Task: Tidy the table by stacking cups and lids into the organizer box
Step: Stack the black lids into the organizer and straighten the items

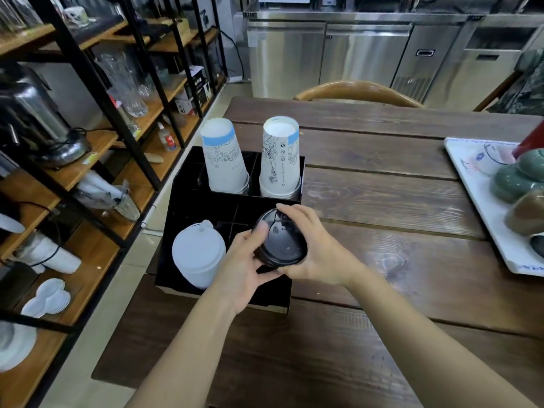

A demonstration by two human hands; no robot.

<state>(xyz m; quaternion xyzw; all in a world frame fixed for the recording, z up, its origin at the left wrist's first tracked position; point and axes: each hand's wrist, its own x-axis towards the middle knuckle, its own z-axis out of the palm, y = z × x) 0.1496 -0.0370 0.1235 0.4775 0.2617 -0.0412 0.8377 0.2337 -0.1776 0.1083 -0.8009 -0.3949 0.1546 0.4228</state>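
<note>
A black organizer box (203, 207) stands at the left edge of the wooden table (382, 201). Its two far compartments hold stacks of upside-down white paper cups: one with a blue band (223, 157) on the left, one with line drawings (281, 160) on the right. A stack of white lids (197, 254) fills the near left compartment. Over the near right compartment, a stack of black lids (279, 240) is gripped by both hands. My left hand (244, 266) clasps its left side and my right hand (312, 245) wraps the right side.
A white tray (482, 207) with green and brown round items lies at the table's right edge. A wooden chair back (356, 92) stands beyond the far edge. Shelves (88, 142) with glassware and white dishes run along the left. Steel cabinets (368, 54) line the back.
</note>
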